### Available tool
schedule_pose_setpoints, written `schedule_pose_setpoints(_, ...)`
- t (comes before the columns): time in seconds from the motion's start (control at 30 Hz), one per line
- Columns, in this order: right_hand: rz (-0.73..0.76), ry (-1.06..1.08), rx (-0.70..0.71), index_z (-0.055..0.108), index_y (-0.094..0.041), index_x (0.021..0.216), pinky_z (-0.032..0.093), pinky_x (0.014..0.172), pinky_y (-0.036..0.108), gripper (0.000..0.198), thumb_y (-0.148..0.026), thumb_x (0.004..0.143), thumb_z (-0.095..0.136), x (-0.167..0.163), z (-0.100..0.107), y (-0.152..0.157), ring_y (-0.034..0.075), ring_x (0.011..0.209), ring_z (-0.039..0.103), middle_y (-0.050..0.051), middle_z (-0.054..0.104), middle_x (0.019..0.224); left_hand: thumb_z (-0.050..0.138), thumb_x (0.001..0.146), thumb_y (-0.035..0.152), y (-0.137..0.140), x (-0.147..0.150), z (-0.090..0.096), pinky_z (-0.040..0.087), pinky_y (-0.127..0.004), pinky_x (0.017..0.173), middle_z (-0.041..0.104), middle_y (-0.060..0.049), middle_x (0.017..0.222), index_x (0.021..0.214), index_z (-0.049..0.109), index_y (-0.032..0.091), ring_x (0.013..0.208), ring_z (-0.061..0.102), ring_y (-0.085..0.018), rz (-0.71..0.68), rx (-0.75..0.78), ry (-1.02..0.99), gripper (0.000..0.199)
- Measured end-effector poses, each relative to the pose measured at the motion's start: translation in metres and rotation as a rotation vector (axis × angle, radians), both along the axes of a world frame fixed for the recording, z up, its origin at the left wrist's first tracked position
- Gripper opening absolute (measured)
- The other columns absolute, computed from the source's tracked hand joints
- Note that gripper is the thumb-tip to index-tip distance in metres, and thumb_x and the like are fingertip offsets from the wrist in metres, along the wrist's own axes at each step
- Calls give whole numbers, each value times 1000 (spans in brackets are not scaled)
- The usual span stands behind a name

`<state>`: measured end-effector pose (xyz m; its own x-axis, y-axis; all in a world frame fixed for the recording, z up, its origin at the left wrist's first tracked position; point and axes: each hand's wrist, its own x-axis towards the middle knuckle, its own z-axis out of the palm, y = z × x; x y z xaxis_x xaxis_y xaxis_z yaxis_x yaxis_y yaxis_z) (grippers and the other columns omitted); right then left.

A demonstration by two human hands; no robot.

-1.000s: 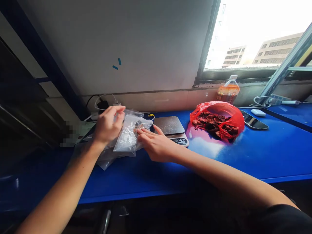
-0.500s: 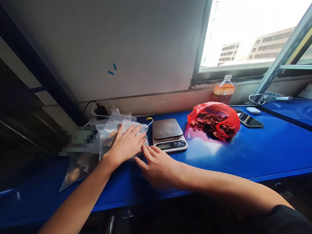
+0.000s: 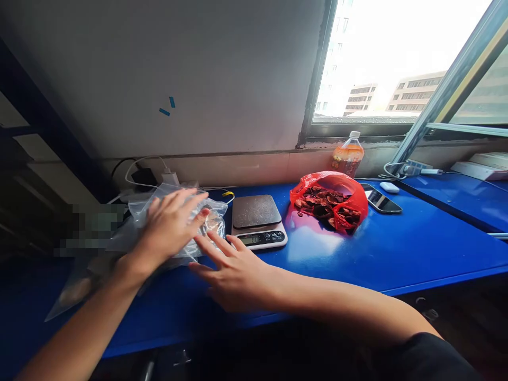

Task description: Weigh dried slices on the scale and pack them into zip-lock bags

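My left hand [image 3: 170, 225] is over a pile of clear zip bags [image 3: 216, 218], fingers spread and slightly blurred; whether it presses on them I cannot tell. At the pile's near right edge is my right hand [image 3: 240, 275], palm down, fingers apart, its fingertips close to or touching the plastic. Another clear bag [image 3: 73, 291] with light brown pieces lies at the left, partly behind my left forearm. Just right of the pile stands a digital kitchen scale [image 3: 257, 211] with nothing on its plate but pale specks.
A red plastic bag [image 3: 359, 197] of dark dried slices [image 3: 323, 203] lies open right of the scale. Behind it stands a drink bottle [image 3: 349, 153]. A phone [image 3: 383, 200] and a white earbud case [image 3: 389, 187] lie farther right. Chargers [image 3: 170, 177] and cables sit by the wall.
The view has turned so that everything sits farther left. My left hand has slid left across the bags, uncovering their right part. My right hand's fingers have spread wider.
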<state>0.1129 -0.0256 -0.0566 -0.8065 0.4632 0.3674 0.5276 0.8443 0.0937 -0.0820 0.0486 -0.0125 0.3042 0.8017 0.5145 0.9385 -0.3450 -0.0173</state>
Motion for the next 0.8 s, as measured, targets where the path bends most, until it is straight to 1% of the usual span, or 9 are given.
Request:
schedule_pose_setpoints(0.1,23,34,12,52,-18,147,40,110,56,52,-31,97,54,4,1,3,41,154,21,21,23,168,37,99,49,4,-11,11,42,-47,111,70,-13,129,128,68,16,124,61,-32,11,116,-160,55)
schedule_pose_setpoints(0.2,89,94,54,60,-18,138,38,111,52,44,-31,97,56,21,7,18,35,150,30,19,45,157,39,96,47,10,-22,16,46,-45,107,73,-15,119,118,72,13,117,64,-33,69,167,-241,53)
schedule_pose_setpoints(0.3,44,267,74,71,-18,106,45,96,41,22,-30,99,54,65,17,42,26,113,61,12,74,105,41,94,46,14,-32,17,51,-46,99,74,-17,114,111,74,11,109,68,-34,97,169,-274,51)
schedule_pose_setpoints(0.33,-35,347,73,70,-18,96,47,85,36,20,-27,99,52,85,20,51,22,93,63,9,73,87,41,93,46,15,-34,18,52,-45,97,74,-16,113,110,74,12,107,69,-34,98,163,-284,50)
schedule_pose_setpoints(0.4,-240,457,82,68,-18,86,45,76,32,19,-19,96,51,130,24,65,19,77,59,6,69,77,43,92,46,15,-36,18,53,-44,93,74,-14,111,109,74,14,105,70,-33,97,155,-313,48)
schedule_pose_setpoints(0.5,-519,304,-43,64,-19,75,44,66,31,20,-22,93,56,185,25,78,18,69,58,7,68,76,45,90,46,13,-31,19,53,-42,90,75,-11,109,107,74,17,103,70,-31,81,154,-338,45)
schedule_pose_setpoints(0.57,-571,79,-138,66,-20,75,45,69,33,20,-27,93,59,203,22,82,21,75,61,10,71,83,45,89,46,10,-26,19,53,-41,88,75,-10,108,104,74,17,101,70,-30,62,142,-336,44)
schedule_pose_setpoints(0.67,-613,-138,-193,70,-21,91,48,77,34,16,-25,94,56,201,15,86,23,88,65,12,74,100,45,89,46,8,-22,19,53,-39,87,75,-9,107,102,74,18,101,70,-29,53,106,-350,43)
schedule_pose_setpoints(0.8,-722,-143,-158,68,-14,111,49,80,35,30,-11,93,43,179,4,87,26,96,68,16,74,109,45,90,47,9,-24,18,52,-38,88,75,-6,110,102,74,20,103,69,-28,43,101,-331,41)
